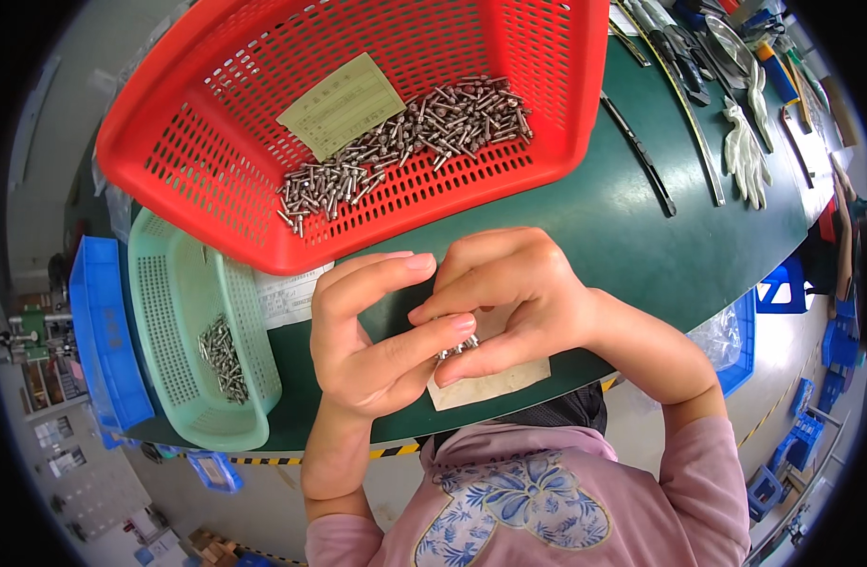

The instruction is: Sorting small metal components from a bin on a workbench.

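My right hand [523, 288] is closed around several small silvery metal pins [459, 347], whose ends show between the thumb and fingers. Beside it, my left hand [367, 345] is curved with index finger and thumb apart. Its thumb tip reaches over to the pins and the right fingers; whether it presses on them I cannot tell. Under the hands lies a beige sheet [490, 386]. Ahead stands a big red perforated basket [358, 225] with a heap of similar metal pins [424, 132] and a yellowish paper slip [344, 106]. A pale green basket [202, 430] holds a smaller heap [223, 361].
The green table [641, 255] curves around me. A printed paper [292, 295] lies beside the green basket, a blue bin [107, 331] further left. At right are a black strip-like tool [639, 156], a steel ruler [684, 113], white gloves [744, 156] and a blue crate [736, 354].
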### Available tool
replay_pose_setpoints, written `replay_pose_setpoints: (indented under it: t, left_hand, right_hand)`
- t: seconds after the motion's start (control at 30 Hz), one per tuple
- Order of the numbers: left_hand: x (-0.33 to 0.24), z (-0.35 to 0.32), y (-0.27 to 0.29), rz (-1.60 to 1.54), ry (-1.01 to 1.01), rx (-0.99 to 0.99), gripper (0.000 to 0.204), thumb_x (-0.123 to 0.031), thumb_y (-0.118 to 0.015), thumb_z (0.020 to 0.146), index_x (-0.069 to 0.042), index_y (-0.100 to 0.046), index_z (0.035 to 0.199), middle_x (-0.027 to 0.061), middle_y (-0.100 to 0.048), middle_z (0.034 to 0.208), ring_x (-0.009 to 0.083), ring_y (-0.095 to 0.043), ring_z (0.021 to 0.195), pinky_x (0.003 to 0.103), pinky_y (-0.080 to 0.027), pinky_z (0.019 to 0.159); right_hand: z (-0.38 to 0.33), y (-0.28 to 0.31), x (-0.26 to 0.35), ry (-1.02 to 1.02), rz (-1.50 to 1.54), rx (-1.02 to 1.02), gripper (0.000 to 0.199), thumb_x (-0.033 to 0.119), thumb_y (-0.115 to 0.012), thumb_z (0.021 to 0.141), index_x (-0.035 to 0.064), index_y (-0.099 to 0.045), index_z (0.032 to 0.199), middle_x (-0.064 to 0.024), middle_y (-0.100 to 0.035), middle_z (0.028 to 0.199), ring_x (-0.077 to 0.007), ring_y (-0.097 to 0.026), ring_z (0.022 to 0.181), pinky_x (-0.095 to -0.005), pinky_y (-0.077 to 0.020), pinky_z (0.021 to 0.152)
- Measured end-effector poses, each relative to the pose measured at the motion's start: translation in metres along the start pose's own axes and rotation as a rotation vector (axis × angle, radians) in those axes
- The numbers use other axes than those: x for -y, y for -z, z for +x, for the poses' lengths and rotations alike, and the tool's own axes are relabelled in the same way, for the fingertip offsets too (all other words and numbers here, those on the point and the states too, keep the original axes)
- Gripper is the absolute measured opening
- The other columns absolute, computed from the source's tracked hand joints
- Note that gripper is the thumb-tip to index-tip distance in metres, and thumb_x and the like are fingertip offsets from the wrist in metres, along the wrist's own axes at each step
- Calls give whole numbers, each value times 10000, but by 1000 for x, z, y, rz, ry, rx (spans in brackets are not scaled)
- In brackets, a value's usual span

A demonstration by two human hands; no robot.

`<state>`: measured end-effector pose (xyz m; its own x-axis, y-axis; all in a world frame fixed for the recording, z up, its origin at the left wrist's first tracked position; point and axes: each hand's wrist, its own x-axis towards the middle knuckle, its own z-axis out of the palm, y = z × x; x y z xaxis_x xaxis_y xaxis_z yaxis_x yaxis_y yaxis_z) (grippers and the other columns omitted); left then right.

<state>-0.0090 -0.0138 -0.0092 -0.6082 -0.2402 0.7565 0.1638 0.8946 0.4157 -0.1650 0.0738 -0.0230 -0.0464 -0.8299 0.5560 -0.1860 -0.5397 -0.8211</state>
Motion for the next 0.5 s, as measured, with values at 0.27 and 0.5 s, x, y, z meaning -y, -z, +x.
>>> replay_pose_setpoints:
  t: [0.27,0.5]
  left_hand:
    - [1,-1,-2,-17,6,-3,259,-152,-777,632,-163,-733,886,102,-573,1097,253,-573,903,325,-487,725]
    - [2,-1,-1,-15,4,15,270,-155,-773,633,-156,-731,899,103,-571,1100,253,-574,900,323,-486,722]
  right_hand:
    - [-1,2,1,-33,-22,50,390,183,-863,592,4,-710,903,-74,-618,755,-179,-601,628,-281,-477,536]
    - [-1,-2,-1,-8,-7,-28,265,181,-809,620,53,-709,829,-40,-608,705,-154,-578,571,-260,-447,481]
